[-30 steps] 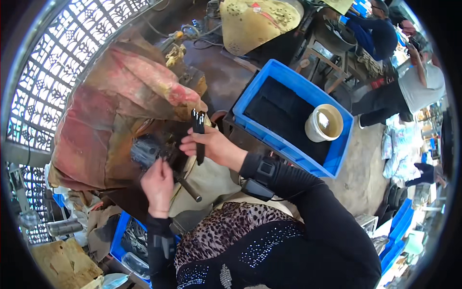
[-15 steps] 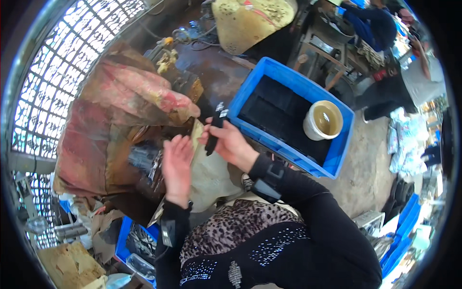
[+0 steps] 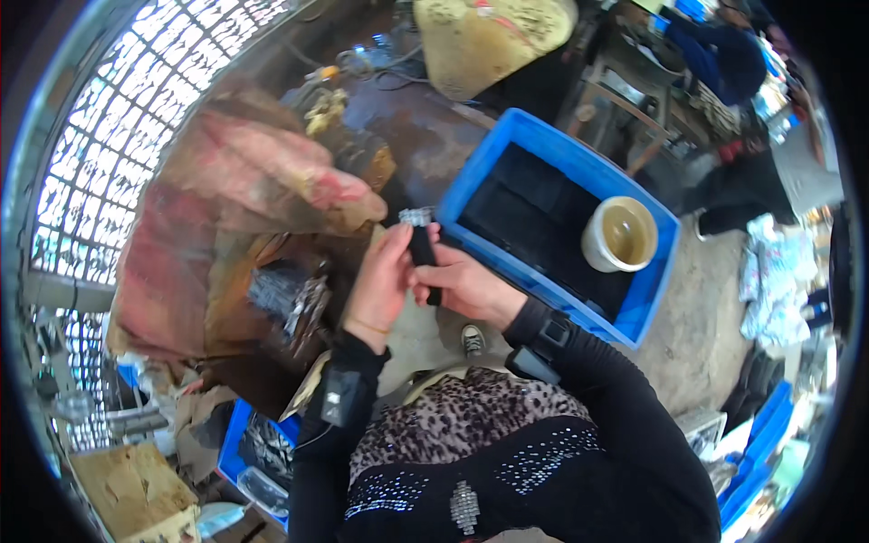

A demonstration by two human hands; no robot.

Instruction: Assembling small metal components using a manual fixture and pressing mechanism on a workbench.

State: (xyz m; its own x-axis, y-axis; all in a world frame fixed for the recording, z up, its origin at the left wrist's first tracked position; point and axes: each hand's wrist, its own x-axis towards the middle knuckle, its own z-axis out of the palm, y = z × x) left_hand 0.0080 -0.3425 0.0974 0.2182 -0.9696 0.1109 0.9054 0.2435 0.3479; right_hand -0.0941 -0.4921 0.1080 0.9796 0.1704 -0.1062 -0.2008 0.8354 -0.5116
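Note:
Both my hands are together in front of me, around a narrow black strip (image 3: 423, 247) that stands nearly upright between them. Its far end carries a bright, silvery section whose detail is too small to tell. My right hand (image 3: 469, 286) grips the lower part of the strip, with thumb and fingers closed round it. On the other side, my left hand (image 3: 380, 282) pinches the strip near its shiny end. Just right of the hands stands a blue plastic crate (image 3: 566, 314) with black material lying flat on its bottom. Inside its right part sits a whitish tub (image 3: 597, 242) with yellowish-brown contents.
Left of my hands, a stained reddish cloth (image 3: 163, 262) drapes over something bulky, beside dark shiny pieces (image 3: 299, 303). A smaller blue crate (image 3: 237, 434) stands at lower left. A yellowish padded seat (image 3: 480, 45) is at the back. Other people (image 3: 724, 59) are at the far right.
My left hand, open and apart before, has moved right and closed on the strip's far end. The strip has shifted slightly right and turned more upright in my right hand.

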